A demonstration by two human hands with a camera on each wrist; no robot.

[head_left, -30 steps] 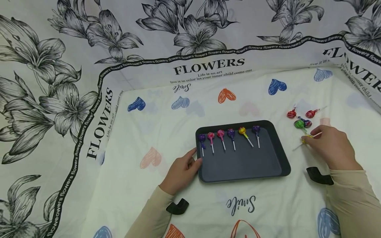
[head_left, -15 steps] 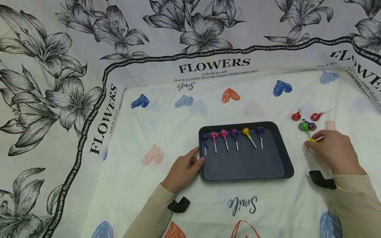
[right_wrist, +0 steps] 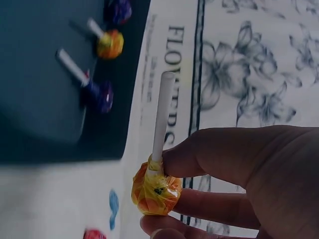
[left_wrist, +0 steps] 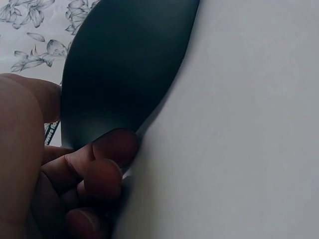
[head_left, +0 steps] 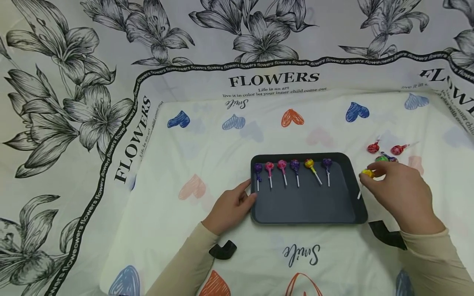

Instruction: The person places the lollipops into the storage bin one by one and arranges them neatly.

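pinching a yellow lollipop at the base of its stick, with thumb and bent fingers of the right hand, just beside the right rim of a dark tray. probably takes it there for firm control, with the stick free and pointing near and slightly left. grips the tray's left wall with the left hand, thumb at the rim and fingers bent against the outside, likely to stop any sliding. shows six lollipops in a row along the tray's far side, heads far, sticks near, perhaps spaced to stay apart. includes two red lollipops, a green one and a purple one at far right, the last two partly behind the right hand. rests on a pale cloth printed with hearts; beyond, shows a flower-printed cloth with black edging. cannot tell more of the room.
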